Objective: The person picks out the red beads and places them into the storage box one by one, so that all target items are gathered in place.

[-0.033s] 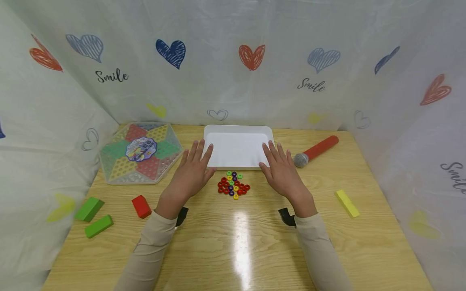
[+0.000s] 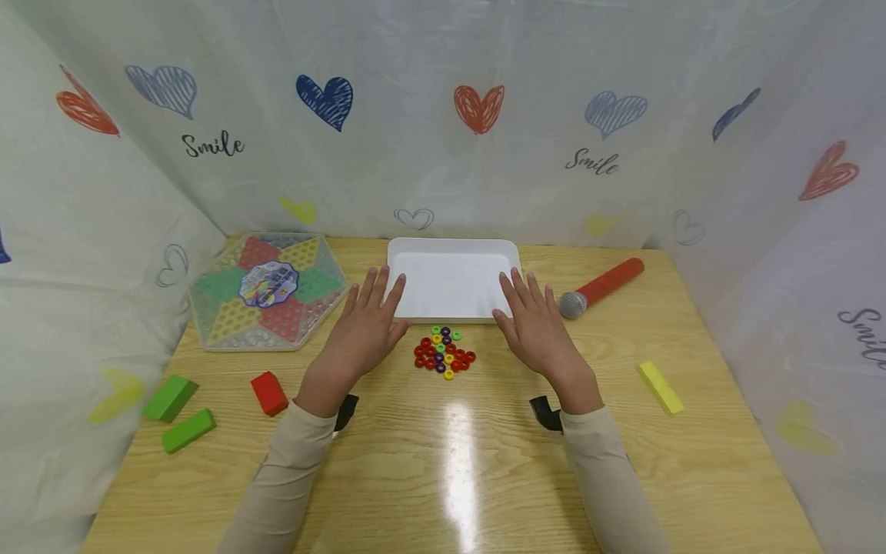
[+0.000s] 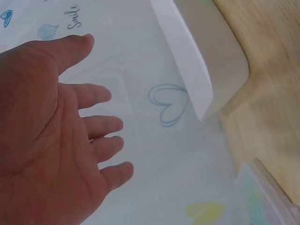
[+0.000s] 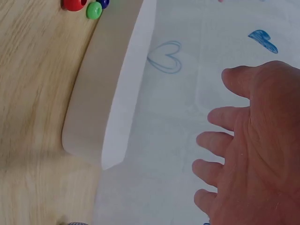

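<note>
Both hands flat, fingers straight and spread, gripping nothing: left hand (image 2: 363, 331), right hand (image 2: 536, 327). They flank the ring pile (image 2: 443, 353), fingertips at the white tray (image 2: 453, 248) corners, leaving the rings reachable.

Wooden table (image 2: 443, 477), white heart-printed sheet walls (image 2: 443, 154), probably overhead light glare

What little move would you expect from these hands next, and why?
Probably the right hand slides inward to pinch one ring from the pile of small coloured rings. Both it and the left hand lie open and hold nothing, flanking the pile, and the white tray just behind has nothing in it.
</note>
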A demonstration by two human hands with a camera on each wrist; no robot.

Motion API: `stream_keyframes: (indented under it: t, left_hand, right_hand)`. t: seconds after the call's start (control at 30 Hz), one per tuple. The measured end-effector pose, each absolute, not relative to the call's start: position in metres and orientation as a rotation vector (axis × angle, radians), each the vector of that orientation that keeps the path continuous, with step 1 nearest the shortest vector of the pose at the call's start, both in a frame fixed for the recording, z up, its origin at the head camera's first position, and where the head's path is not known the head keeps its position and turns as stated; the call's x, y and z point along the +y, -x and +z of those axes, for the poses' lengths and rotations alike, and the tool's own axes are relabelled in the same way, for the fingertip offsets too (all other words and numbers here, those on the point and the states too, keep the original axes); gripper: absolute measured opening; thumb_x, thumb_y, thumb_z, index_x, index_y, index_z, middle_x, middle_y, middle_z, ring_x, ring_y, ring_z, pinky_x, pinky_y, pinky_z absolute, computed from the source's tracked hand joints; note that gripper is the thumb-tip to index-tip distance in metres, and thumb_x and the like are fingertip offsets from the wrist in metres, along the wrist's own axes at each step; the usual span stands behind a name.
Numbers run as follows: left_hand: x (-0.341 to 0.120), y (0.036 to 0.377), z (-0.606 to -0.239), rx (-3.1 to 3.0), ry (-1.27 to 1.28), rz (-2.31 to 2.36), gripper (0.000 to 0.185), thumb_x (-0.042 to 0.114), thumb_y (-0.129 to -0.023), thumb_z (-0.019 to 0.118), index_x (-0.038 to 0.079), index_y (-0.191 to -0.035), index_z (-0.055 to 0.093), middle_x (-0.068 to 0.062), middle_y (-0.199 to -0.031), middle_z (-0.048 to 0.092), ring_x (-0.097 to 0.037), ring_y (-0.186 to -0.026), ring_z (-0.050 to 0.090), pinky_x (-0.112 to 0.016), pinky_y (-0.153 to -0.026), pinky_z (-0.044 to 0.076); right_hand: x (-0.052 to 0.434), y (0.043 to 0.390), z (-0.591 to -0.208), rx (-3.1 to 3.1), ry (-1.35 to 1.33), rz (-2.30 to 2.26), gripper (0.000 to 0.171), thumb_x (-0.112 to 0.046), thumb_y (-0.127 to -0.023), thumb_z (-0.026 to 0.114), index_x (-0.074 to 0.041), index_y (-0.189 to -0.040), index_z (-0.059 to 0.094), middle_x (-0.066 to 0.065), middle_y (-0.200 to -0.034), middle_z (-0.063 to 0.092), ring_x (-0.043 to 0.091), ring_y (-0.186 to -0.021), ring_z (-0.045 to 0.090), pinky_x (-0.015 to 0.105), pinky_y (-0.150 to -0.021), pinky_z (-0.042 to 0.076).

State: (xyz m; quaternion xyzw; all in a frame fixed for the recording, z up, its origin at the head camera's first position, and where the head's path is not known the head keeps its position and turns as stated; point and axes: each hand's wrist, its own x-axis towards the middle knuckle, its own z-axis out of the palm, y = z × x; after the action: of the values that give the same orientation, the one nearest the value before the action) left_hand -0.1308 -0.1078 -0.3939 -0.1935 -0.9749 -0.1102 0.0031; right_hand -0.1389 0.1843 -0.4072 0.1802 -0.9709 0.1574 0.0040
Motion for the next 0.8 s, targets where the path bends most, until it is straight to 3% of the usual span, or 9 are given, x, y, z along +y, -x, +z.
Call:
stream_keyframes:
  t: [0.2,0.37,0.57,0.8]
  left_hand:
    - [-0.113,0.136,-0.403,-3.023,0.674,-0.560,0.070,0.037,-0.101,0.050,0.005,-0.154,0.019,-0.022,-0.159,0.012,-0.040,-0.146,0.010,-0.058,-0.116,0.019]
    - [-0.119,0.153,-0.420,-2.969,0.655,-1.021,0.064,0.029,-0.104,0.043,0.001,-0.154,0.015,-0.025,-0.157,0.013,-0.041,-0.146,0.009,-0.056,-0.118,0.017]
    - [-0.125,0.175,-0.444,-2.899,0.397,-1.505,0.060,0.020,-0.105,0.031,-0.002,-0.153,0.004,-0.025,-0.159,0.005,-0.035,-0.148,0.003,-0.052,-0.120,0.011]
    - [-0.131,0.180,-0.460,-2.795,0.144,-1.969,0.060,0.027,-0.106,0.027,0.008,-0.156,-0.001,-0.014,-0.162,-0.001,-0.029,-0.148,-0.001,-0.048,-0.121,0.008]
  right_hand:
    - [0.184,0.133,-0.412,-2.996,-0.615,0.630,0.062,-0.040,-0.104,0.038,-0.014,-0.156,0.016,0.012,-0.161,0.013,0.034,-0.148,0.008,0.057,-0.119,0.005]
    - [0.183,0.126,-0.419,-2.929,-0.681,0.876,0.059,-0.029,-0.101,0.051,-0.014,-0.153,0.028,0.011,-0.156,0.029,0.030,-0.142,0.030,0.052,-0.115,0.028]
    - [0.182,0.126,-0.440,-2.949,-0.698,1.144,0.046,-0.015,-0.097,0.058,-0.008,-0.141,0.046,0.011,-0.137,0.052,0.027,-0.112,0.058,0.044,-0.094,0.052]
    - [0.179,0.129,-0.471,-3.059,-0.705,1.248,0.039,-0.009,-0.093,0.063,-0.007,-0.131,0.057,0.008,-0.124,0.061,0.021,-0.104,0.062,0.036,-0.087,0.056]
